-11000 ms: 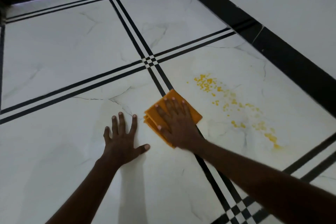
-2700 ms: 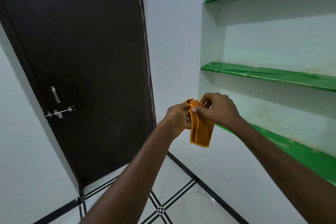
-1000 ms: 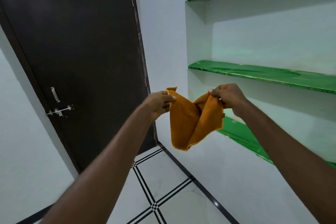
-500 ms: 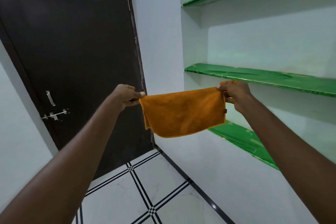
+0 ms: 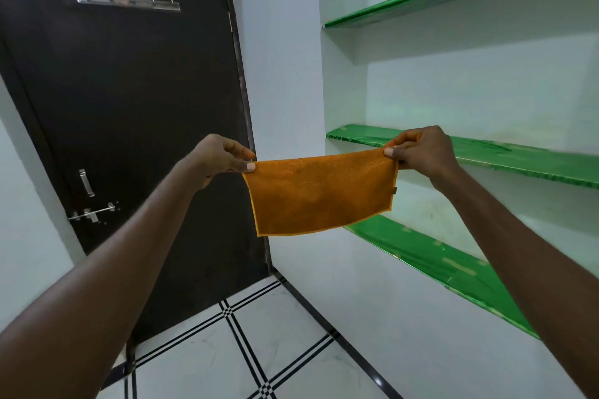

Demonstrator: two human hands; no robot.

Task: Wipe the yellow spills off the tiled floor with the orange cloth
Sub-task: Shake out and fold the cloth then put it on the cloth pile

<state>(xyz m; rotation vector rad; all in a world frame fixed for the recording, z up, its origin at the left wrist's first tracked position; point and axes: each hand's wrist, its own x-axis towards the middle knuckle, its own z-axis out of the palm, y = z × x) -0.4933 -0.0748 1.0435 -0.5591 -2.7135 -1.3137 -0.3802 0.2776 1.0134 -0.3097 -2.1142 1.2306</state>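
Observation:
The orange cloth hangs spread flat in the air at chest height, stretched between both hands. My left hand pinches its upper left corner and my right hand pinches its upper right corner. The white tiled floor with black double lines shows only at the bottom of the view. No yellow spill is visible in the part of the floor that I can see.
A dark brown door with a latch and a metal hook rail stands ahead on the left. Three green shelves are set into the white wall on the right. A black skirting strip runs along the wall's foot.
Earlier my right hand pressed the folded cloth on the floor beside the spill. Since then both hands have lifted it and pulled it open; over the last half second it is stretched flatter and wider.

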